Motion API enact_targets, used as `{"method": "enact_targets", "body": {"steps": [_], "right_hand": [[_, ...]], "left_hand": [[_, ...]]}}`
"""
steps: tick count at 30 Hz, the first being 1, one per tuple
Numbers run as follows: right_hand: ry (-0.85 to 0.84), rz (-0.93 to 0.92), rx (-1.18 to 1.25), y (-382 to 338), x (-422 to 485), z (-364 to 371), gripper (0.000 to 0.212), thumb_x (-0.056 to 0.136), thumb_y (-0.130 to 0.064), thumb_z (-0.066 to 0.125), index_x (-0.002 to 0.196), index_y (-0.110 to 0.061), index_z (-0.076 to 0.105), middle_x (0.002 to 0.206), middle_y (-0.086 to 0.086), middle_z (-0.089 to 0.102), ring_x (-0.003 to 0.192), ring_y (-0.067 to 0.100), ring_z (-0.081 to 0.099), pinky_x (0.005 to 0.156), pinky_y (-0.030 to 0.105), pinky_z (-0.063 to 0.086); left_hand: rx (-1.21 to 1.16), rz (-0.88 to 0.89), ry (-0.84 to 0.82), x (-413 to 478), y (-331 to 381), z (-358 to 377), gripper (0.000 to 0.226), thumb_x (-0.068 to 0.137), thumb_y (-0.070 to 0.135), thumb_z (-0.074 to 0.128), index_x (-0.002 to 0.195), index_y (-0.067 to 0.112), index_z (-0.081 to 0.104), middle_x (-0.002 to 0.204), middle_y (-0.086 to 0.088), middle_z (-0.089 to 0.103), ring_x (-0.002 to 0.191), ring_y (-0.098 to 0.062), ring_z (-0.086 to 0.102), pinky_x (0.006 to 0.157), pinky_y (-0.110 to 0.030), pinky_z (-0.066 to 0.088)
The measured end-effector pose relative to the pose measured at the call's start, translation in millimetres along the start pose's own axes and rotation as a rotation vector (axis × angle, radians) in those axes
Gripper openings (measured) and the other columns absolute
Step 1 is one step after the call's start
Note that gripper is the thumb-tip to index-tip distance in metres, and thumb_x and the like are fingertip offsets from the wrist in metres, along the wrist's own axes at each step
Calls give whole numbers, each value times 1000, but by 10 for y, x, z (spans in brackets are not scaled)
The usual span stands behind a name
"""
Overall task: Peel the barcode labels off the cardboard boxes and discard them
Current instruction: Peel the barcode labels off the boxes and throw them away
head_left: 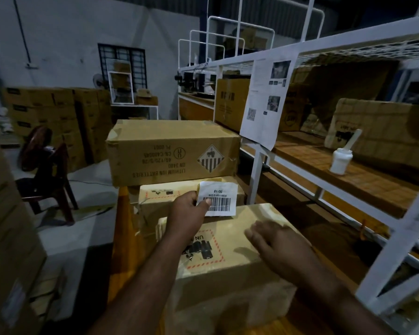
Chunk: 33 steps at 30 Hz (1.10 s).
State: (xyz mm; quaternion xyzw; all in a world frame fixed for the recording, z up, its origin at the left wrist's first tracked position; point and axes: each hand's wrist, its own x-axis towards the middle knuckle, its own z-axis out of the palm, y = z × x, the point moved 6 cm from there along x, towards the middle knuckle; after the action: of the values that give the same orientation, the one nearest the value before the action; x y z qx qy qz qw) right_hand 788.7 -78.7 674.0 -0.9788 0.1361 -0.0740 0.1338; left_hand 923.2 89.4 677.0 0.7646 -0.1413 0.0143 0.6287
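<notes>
The left hand has its fingers closed in a pinch on the left edge of the barcode label, thumb on the printed face just beside the bars. The label is a white slip with a barcode and a short line of digits. It is held up in front of the middle box, its lower edge overlapping the far rim of the near box, and its upper left corner curls. Whether any part of it is stuck to cardboard cannot be told.

The right hand lies with its fingers straight and a little spread, holding nothing, on the top of the near box. It is blurred, so it seems to rest flat there rather than hover. To its left on the same top is a red-hatched warning mark.

Behind the middle box sits a larger box printed with lithium ion battery text and a striped diamond. To the right stands a white rack with a printed sheet hung on its post and a white bottle on its shelf. At the left are a dark chair and stacked cartons against the wall.
</notes>
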Motion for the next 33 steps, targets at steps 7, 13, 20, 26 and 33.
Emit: {"method": "enact_targets", "body": {"steps": [7, 13, 20, 26, 33], "right_hand": [[35, -359, 38, -1038, -166, 262, 57, 93, -64, 25, 114, -26, 62, 123, -3, 59, 117, 17, 51, 91, 32, 44], [-71, -3, 139, -30, 186, 15, 44, 94, -61, 38, 129, -39, 55, 130, -16, 58, 113, 8, 54, 96, 38, 46], [-6, 122, -152, -48, 500, 139, 53, 92, -58, 35, 120, -19, 57, 114, 3, 62, 101, 18, 57, 91, 41, 50], [54, -293, -16, -949, 178, 310, 34, 95, -42, 37, 107, -20, 60, 114, 2, 58, 100, 19, 54, 78, 32, 45], [-4, -100, 198, -433, 152, 125, 38, 92, -48, 54, 127, -34, 58, 130, -14, 60, 101, -1, 61, 78, 22, 54]], "left_hand": [[-9, -12, 69, 50, -10, -37, 12, 91, 20, 66, 81, 24, 70, 82, -1, 75, 80, -22, 71, 79, -50, 58], [-33, -7, 63, -11, -1, -73, 8, 93, 22, 64, 93, 20, 72, 84, 0, 75, 80, -20, 72, 78, -46, 59], [-100, -52, 56, 35, -8, -59, 8, 93, 23, 64, 89, 22, 71, 85, 0, 76, 82, -20, 72, 81, -49, 59], [-127, -61, 108, 73, -33, -85, 13, 91, 22, 65, 79, 25, 68, 83, -1, 75, 82, -23, 72, 81, -52, 58], [-120, -52, 97, 28, -63, -113, 11, 93, 24, 64, 83, 26, 68, 85, 1, 75, 81, -21, 72, 78, -50, 59]]}}
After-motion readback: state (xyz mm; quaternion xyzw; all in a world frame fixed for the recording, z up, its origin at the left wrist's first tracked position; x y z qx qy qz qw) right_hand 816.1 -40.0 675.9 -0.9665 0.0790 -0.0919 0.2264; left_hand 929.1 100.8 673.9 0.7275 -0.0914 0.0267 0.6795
